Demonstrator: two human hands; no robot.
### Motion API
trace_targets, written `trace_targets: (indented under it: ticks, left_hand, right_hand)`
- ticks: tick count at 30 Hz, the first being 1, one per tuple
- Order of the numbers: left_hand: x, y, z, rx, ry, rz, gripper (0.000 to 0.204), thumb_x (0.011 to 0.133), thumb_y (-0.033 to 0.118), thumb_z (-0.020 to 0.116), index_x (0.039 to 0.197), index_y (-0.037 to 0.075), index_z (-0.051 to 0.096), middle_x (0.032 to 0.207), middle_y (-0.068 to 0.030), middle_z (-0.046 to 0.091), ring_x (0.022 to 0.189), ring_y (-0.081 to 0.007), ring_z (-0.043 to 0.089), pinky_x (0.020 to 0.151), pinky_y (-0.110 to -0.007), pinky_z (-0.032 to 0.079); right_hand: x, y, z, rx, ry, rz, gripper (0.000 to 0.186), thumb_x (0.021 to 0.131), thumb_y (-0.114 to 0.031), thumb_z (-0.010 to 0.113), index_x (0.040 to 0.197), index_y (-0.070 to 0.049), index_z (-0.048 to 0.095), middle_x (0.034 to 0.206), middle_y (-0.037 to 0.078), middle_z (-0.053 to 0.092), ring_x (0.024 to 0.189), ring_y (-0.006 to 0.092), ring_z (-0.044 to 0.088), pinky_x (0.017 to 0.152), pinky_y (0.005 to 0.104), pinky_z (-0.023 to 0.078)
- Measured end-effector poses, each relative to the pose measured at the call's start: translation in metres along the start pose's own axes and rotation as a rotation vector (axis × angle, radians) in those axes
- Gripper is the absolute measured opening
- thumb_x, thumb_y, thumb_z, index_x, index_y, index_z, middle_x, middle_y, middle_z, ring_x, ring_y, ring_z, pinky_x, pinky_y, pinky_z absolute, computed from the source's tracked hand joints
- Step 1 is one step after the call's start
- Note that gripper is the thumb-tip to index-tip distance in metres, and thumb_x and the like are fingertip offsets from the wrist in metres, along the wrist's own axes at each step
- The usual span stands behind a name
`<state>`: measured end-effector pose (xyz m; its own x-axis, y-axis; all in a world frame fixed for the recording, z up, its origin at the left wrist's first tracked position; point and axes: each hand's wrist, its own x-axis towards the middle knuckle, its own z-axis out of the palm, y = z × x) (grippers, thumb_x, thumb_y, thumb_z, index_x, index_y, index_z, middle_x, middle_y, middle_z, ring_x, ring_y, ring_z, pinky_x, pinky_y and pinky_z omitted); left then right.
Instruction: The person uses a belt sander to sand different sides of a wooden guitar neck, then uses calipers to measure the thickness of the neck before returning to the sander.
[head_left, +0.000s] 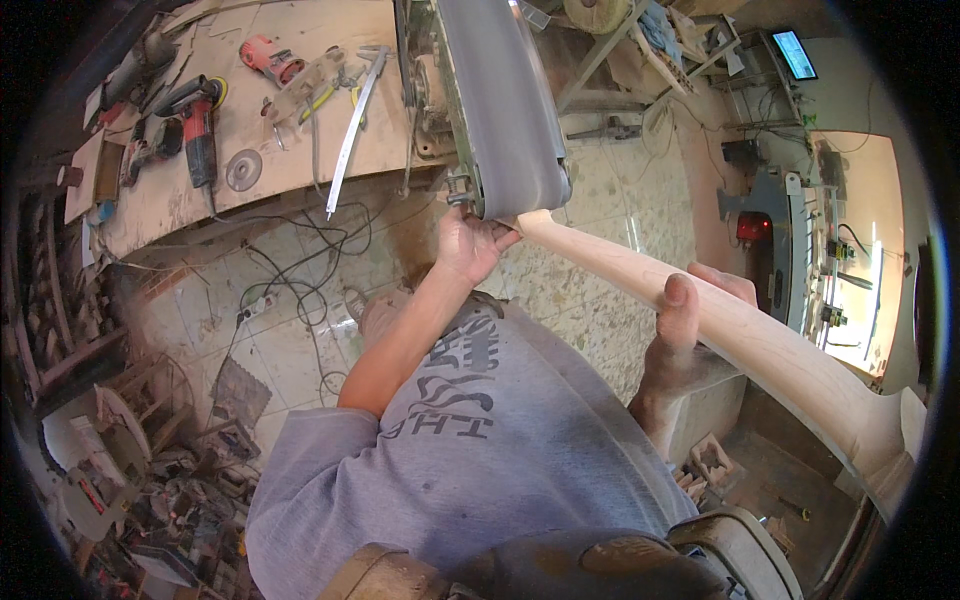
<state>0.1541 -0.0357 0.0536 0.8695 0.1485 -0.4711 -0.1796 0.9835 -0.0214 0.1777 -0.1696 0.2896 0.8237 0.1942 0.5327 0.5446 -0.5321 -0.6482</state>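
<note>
A long, pale, curved wooden piece shaped like a furniture leg [610,262] slants from the middle of the view toward the lower right. Its narrow end meets the lower end of the grey abrasive belt on a belt sander [515,120]. My left hand [470,245] is at that narrow end, fingers bent against the wood just below the belt; part of its grip is hidden by the machine. Farther along, my right hand [680,330] wraps around the thicker middle, thumb on top. The wide, flared end reaches past it to the right rim.
On the workbench [365,185] at upper left lie a red angle grinder [200,140], a sanding disc [243,170] and a metal ruler [355,130]. Black cables [300,270] tangle on the tiled floor. Wood scraps crowd the lower left; a lit screen [795,55] is far right.
</note>
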Motion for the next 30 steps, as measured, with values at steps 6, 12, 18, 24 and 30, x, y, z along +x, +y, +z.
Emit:
trace_targets:
  ticks: [6,12,18,24,30]
  left_hand:
    - [-0.003,0.006,0.0,-0.039,0.027,-0.035,0.052,0.099,0.036,0.022,0.134,-0.001,0.034,0.135,-0.0235,0.04,0.127,-0.0365,0.042,0.108,-0.051,0.037]
    - [-0.007,0.008,-0.005,0.014,-0.046,0.009,0.056,0.097,0.038,0.029,0.133,-0.005,0.035,0.132,-0.0249,0.042,0.123,-0.0376,0.047,0.102,-0.052,0.042]
    - [-0.002,0.005,-0.001,-0.011,-0.027,-0.036,0.053,0.096,0.036,0.03,0.133,-0.001,0.038,0.133,-0.0215,0.045,0.124,-0.036,0.047,0.102,-0.051,0.043]
    - [0.0,0.002,-0.001,-0.029,-0.062,-0.035,0.053,0.095,0.036,0.031,0.134,0.0,0.037,0.135,-0.0218,0.042,0.124,-0.0361,0.047,0.104,-0.051,0.041]
    - [-0.006,0.008,-0.014,-0.012,-0.046,0.009,0.065,0.095,0.049,0.037,0.135,-0.002,0.033,0.134,-0.0235,0.042,0.125,-0.036,0.045,0.104,-0.051,0.04]
  right_hand:
    - [-0.002,-0.001,0.004,0.016,-0.005,-0.065,0.046,0.062,-0.028,0.084,0.085,0.002,0.056,0.075,0.008,0.057,0.063,0.0167,0.056,0.059,0.028,0.047]
    - [-0.001,-0.006,0.007,-0.016,-0.006,-0.078,0.05,0.061,-0.031,0.086,0.084,0.001,0.056,0.075,0.008,0.057,0.063,0.0162,0.056,0.058,0.0278,0.046]
    - [0.004,-0.01,0.009,-0.013,0.024,0.009,0.05,0.061,-0.033,0.087,0.081,0.0,0.056,0.072,0.006,0.056,0.062,0.0147,0.054,0.058,0.027,0.045]
    - [0.007,-0.006,0.008,0.003,0.028,-0.02,0.048,0.062,-0.032,0.086,0.081,0.0,0.056,0.072,0.005,0.055,0.062,0.0142,0.054,0.059,0.0262,0.044]
    - [0.002,-0.011,0.011,0.043,0.03,-0.024,0.043,0.062,-0.027,0.084,0.081,0.0,0.056,0.071,0.005,0.056,0.061,0.0148,0.054,0.058,0.0264,0.044]
